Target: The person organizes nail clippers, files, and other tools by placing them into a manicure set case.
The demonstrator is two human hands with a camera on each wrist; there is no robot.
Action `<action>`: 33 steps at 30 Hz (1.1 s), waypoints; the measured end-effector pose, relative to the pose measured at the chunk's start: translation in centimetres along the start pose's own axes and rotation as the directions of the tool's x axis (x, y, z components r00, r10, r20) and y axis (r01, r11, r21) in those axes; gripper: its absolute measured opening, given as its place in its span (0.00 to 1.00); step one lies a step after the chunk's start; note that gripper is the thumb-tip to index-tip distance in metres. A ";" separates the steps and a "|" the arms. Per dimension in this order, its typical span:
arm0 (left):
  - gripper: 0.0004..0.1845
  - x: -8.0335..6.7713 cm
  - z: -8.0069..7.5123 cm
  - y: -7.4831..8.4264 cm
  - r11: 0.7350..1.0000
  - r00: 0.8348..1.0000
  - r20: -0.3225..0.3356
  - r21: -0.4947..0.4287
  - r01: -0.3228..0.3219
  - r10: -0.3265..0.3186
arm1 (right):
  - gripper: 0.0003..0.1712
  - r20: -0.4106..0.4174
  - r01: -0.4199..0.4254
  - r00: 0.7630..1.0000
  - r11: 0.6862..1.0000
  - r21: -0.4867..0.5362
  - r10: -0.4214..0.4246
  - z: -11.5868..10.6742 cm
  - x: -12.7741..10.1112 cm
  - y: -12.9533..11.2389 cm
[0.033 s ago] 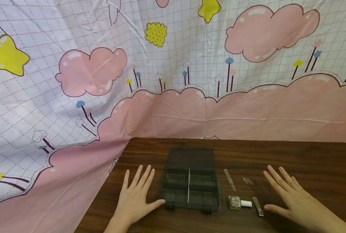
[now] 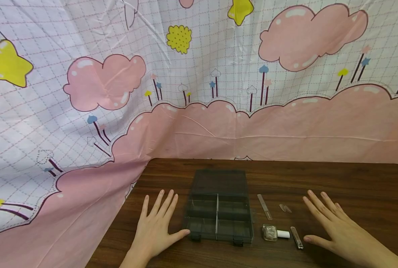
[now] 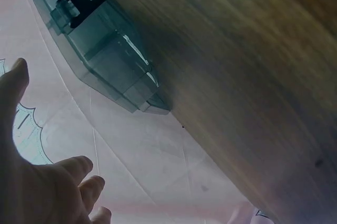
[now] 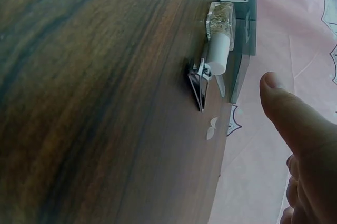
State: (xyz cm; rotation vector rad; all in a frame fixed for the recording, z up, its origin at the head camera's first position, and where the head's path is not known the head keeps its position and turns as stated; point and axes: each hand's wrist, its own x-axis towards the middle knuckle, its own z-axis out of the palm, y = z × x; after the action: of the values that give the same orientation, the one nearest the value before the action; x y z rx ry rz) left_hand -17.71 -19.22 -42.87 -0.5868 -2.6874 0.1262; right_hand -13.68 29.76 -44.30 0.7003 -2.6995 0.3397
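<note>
A dark see-through plastic organizer box [image 2: 220, 182] stands with its lid raised; its divided compartments look bare. Left of it my left hand [image 2: 156, 227] is held palm down, fingers spread, holding nothing. The thumb tip appears beside the box's front left corner; contact cannot be judged. My right hand [image 2: 340, 227], likewise spread and holding nothing, is at the right. Nearest to its thumb lies a metal nail clipper [image 2: 297, 238]. A nail polish bottle [image 2: 270, 233] with glittery contents and white cap lies on its side, also in the right wrist view [image 4: 220, 21]. Behind lie a thin nail file [image 2: 264, 207] and small clear pointed pieces [image 2: 285, 208].
The dark wooden table [image 2: 363, 182] carries all these things. A hanging cloth [image 2: 286, 137] printed with pink clouds and stars covers the back and left side. Black latches [image 2: 238, 242] stick out at the box's front edge.
</note>
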 end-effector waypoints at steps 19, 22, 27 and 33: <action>0.55 0.2 -0.5 -0.2 1.000 1.000 0.009 -0.008 -0.001 0.001 | 0.59 -0.006 0.024 1.000 0.999 0.025 -0.024 -0.6 0.8 -0.7; 0.54 0.3 -0.7 -0.2 1.000 1.000 0.006 -0.025 -0.005 0.005 | 0.59 -0.025 0.037 0.999 0.999 0.038 -0.036 -0.8 1.1 -1.1; 0.52 0.3 -0.9 -0.1 0.998 1.000 0.001 -0.057 -0.026 0.026 | 0.57 -0.032 0.016 0.999 0.996 0.087 -0.014 -0.9 1.5 -1.8; 0.50 0.2 -0.7 0.3 0.996 0.998 0.034 -0.075 -0.044 0.047 | 0.55 -0.042 0.048 0.998 0.991 0.125 -0.043 -0.2 1.8 -2.4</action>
State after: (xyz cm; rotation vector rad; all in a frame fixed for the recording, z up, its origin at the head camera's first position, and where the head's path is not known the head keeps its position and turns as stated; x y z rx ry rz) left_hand -17.53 -18.82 -42.21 -0.6746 -2.7242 0.0502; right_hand -13.97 27.02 -43.11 0.7805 -2.6386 0.5105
